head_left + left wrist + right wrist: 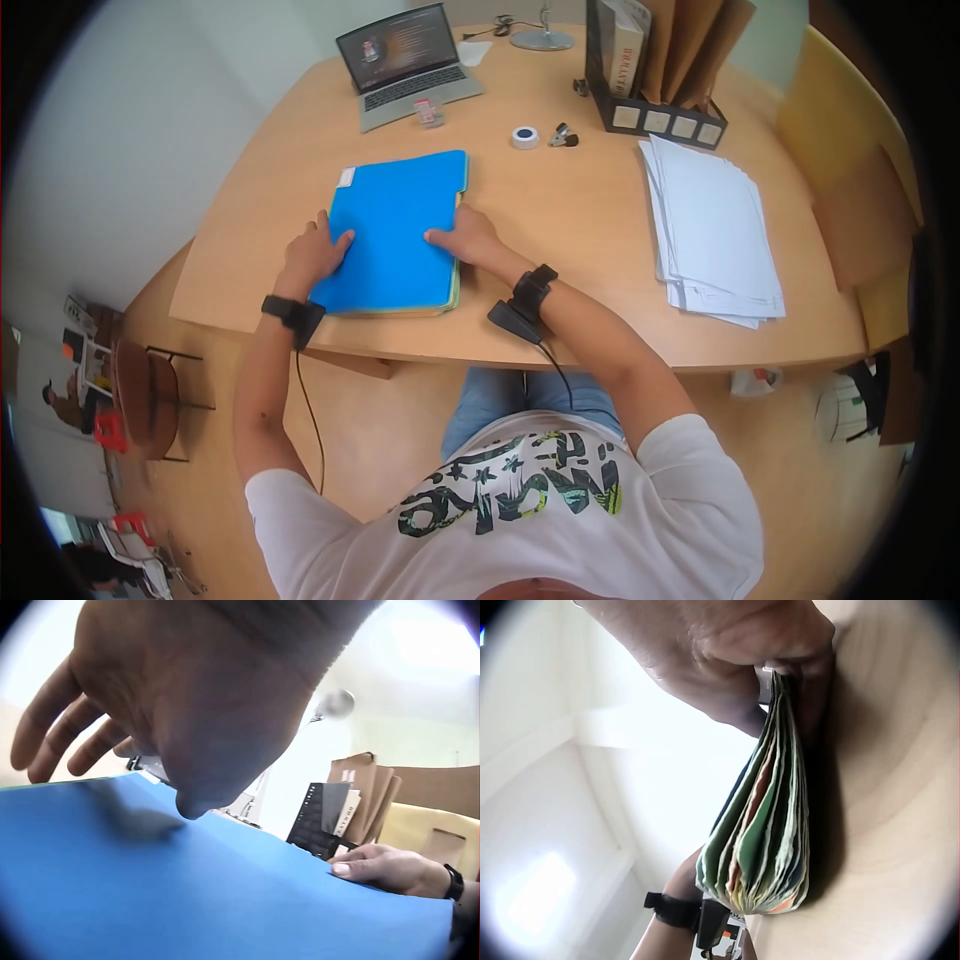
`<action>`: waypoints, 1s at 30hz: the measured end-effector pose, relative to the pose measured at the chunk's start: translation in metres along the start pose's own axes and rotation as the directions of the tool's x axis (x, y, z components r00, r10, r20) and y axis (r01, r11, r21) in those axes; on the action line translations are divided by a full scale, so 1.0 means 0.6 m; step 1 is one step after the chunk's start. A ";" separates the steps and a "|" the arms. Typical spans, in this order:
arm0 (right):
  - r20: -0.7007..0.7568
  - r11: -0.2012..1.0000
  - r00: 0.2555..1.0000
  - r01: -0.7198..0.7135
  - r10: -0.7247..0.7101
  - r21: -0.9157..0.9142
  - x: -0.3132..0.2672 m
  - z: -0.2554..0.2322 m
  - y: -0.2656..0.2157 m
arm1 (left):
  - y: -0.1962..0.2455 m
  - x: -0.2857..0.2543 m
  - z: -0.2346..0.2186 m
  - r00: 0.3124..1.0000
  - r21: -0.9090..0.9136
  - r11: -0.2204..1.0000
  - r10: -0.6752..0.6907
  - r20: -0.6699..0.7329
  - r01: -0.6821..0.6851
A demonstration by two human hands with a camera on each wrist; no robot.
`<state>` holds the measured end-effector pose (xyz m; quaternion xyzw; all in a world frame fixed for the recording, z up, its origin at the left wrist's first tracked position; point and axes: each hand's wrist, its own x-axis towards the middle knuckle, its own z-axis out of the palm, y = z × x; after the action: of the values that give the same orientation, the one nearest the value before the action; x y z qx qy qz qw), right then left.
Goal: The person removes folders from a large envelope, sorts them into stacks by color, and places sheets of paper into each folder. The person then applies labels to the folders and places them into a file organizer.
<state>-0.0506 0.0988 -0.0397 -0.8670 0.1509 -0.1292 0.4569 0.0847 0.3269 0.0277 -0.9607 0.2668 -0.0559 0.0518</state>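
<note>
A blue folder (390, 230) with a white label at its upper left corner lies near the table's front edge. In the right wrist view, its side (761, 847) shows many layers of green, white and orange sheets. My right hand (472, 238) grips the folder's right edge, thumb on the cover and fingers curled round beneath. At the left edge is my left hand (315, 252), with its thumb over the cover. The left wrist view shows that hand's fingers (45, 724) spread and fairly straight, the thumb tip close over the blue cover.
On the right of the table (560, 320) lies a stack of white papers (712, 225). Behind are a laptop (410, 75), a small white round object (524, 137), dark clips (563, 135), a lamp base (541, 39) and a black file holder (665, 118) with a book and brown folders.
</note>
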 end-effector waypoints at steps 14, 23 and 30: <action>-0.244 0.958 0.968 -0.024 -0.049 -0.286 -0.126 -0.448 0.061 | 0.384 -0.131 -0.180 0.735 -0.988 -0.142 0.676 -0.054 0.057; -0.574 0.857 0.653 -0.476 0.495 0.198 -0.355 -0.709 0.306 | 0.684 0.000 -0.056 0.647 -0.849 -0.193 0.734 0.208 0.492; -0.304 0.766 0.744 -0.640 0.595 -0.067 -0.330 -0.707 0.290 | 0.777 -0.022 -0.066 0.659 -0.771 -0.195 0.667 0.349 0.606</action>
<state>-0.4116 -0.2392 0.0313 -0.7772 0.5000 -0.0717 0.3752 -0.1682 -0.0663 0.0058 -0.5180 0.1809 0.5765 -0.6054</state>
